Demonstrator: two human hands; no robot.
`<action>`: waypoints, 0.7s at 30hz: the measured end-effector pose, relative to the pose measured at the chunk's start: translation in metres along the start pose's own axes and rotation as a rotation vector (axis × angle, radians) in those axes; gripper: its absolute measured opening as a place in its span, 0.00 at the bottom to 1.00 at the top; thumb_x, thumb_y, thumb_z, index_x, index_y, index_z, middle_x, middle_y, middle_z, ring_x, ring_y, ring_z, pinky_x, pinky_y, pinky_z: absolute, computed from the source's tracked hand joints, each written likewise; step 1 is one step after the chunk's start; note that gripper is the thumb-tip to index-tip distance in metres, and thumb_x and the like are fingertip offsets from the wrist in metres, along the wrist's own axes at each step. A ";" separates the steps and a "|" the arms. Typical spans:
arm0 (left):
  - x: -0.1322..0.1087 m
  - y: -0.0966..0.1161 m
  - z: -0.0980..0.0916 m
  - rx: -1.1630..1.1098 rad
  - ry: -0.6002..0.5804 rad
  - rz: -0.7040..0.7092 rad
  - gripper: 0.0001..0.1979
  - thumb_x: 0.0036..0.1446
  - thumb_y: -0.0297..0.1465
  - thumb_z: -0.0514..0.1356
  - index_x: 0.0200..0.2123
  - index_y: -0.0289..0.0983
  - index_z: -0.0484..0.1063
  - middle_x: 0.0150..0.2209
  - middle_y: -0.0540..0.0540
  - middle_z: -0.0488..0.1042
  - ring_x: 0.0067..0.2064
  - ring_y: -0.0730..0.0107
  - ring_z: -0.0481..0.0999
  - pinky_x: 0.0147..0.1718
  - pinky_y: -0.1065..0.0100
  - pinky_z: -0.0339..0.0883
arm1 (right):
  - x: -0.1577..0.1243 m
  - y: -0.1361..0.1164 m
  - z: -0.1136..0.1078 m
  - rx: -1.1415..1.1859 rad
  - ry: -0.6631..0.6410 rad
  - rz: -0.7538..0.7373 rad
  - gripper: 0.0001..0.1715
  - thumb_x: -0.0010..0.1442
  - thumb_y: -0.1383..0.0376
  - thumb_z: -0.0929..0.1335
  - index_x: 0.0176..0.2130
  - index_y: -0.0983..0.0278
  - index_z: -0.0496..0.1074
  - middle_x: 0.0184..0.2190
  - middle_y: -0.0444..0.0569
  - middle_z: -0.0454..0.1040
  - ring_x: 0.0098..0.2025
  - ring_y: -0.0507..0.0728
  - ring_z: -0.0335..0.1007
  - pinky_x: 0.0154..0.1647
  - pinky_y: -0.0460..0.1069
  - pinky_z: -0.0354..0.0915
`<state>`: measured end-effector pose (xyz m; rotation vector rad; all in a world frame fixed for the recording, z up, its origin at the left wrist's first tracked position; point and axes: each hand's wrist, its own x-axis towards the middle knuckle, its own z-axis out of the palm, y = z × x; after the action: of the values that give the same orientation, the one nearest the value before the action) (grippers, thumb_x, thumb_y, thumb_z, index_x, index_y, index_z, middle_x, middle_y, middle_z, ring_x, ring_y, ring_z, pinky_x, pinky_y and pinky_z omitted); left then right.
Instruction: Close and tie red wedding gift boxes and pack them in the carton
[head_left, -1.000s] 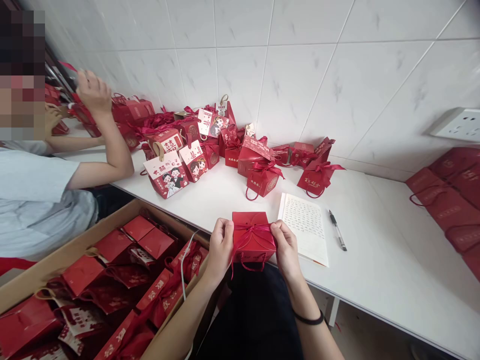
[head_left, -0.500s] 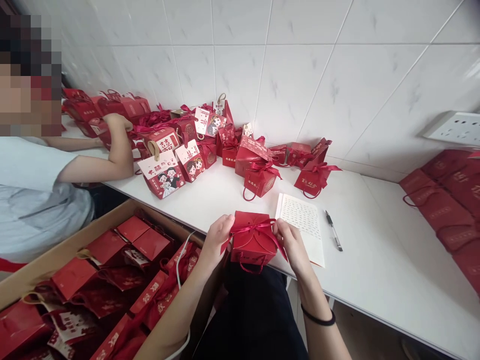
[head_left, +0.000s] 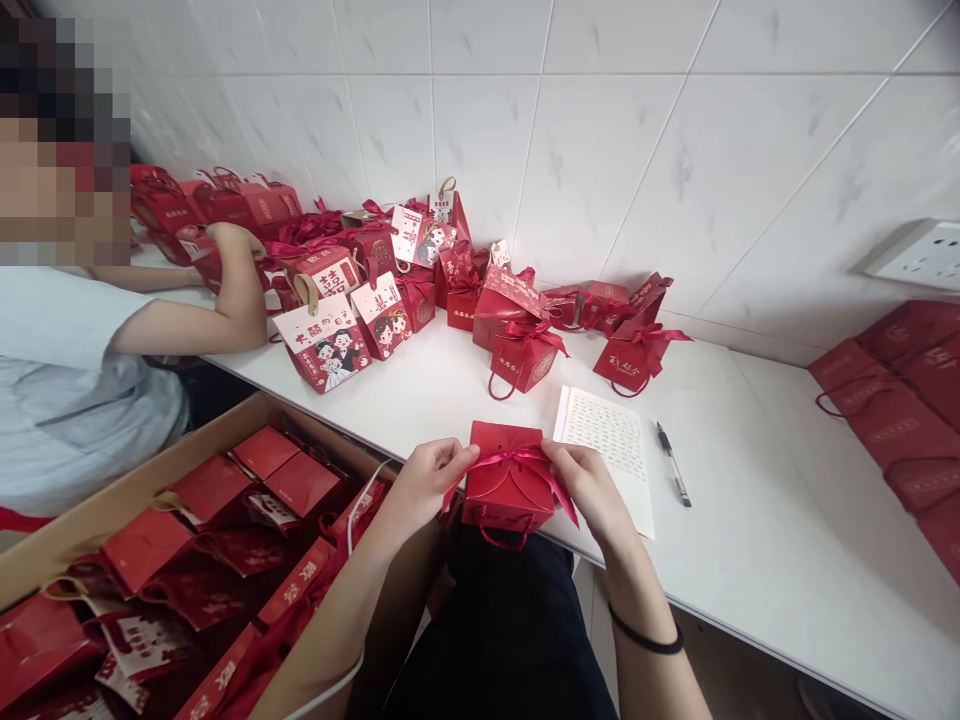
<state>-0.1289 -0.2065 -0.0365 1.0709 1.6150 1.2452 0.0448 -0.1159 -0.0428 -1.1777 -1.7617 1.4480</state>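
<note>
A small red gift box (head_left: 508, 485) sits at the near edge of the white table (head_left: 750, 540), with a red ribbon (head_left: 517, 458) crossing its top. My left hand (head_left: 429, 478) pinches the ribbon's left end beside the box. My right hand (head_left: 585, 482) pinches the right end, which trails down past the box's corner. Both hands are closed on ribbon, one on each side of the box. A black band circles my right wrist.
Several finished red gift boxes (head_left: 525, 355) crowd the table's back by the tiled wall. A notepad (head_left: 607, 445) and pen (head_left: 673, 462) lie right of my box. A cardboard carton (head_left: 150, 480) of flat red bags stands at left. Another person's arm (head_left: 195, 320) rests on the table. More red bags (head_left: 900, 410) lie at right.
My hands have shifted from gripping the box's sides to pulling the ribbon ends outward over its top. The other person's raised hand came down onto the boxes at far left.
</note>
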 end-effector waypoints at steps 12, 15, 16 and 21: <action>0.004 -0.018 0.012 -0.166 0.015 0.010 0.20 0.58 0.48 0.51 0.25 0.39 0.56 0.14 0.59 0.59 0.12 0.80 0.56 0.12 0.76 0.49 | -0.009 0.019 0.001 0.199 0.005 -0.176 0.22 0.55 0.48 0.66 0.25 0.62 0.61 0.20 0.41 0.62 0.22 0.50 0.56 0.23 0.45 0.56; 0.004 -0.018 0.015 -0.165 0.037 0.023 0.19 0.58 0.48 0.51 0.26 0.39 0.57 0.13 0.59 0.58 0.11 0.80 0.56 0.11 0.76 0.47 | -0.009 0.026 0.002 0.209 0.023 -0.226 0.21 0.56 0.49 0.66 0.26 0.62 0.62 0.22 0.41 0.62 0.24 0.51 0.57 0.27 0.46 0.57; 0.004 -0.018 0.016 -0.172 0.050 0.026 0.19 0.58 0.48 0.51 0.26 0.40 0.56 0.13 0.59 0.58 0.11 0.80 0.55 0.10 0.76 0.47 | -0.009 0.029 0.002 0.217 0.022 -0.232 0.21 0.56 0.49 0.66 0.26 0.62 0.62 0.22 0.41 0.62 0.25 0.51 0.57 0.27 0.46 0.57; 0.006 -0.019 0.018 -0.222 0.062 0.020 0.19 0.57 0.48 0.52 0.25 0.40 0.55 0.13 0.60 0.57 0.10 0.80 0.55 0.09 0.76 0.45 | -0.007 0.038 0.004 0.348 -0.005 -0.199 0.20 0.57 0.50 0.66 0.26 0.62 0.61 0.23 0.41 0.59 0.24 0.51 0.55 0.27 0.46 0.57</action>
<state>-0.1162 -0.1981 -0.0594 0.9197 1.4744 1.4461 0.0554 -0.1231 -0.0793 -0.7969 -1.5025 1.5566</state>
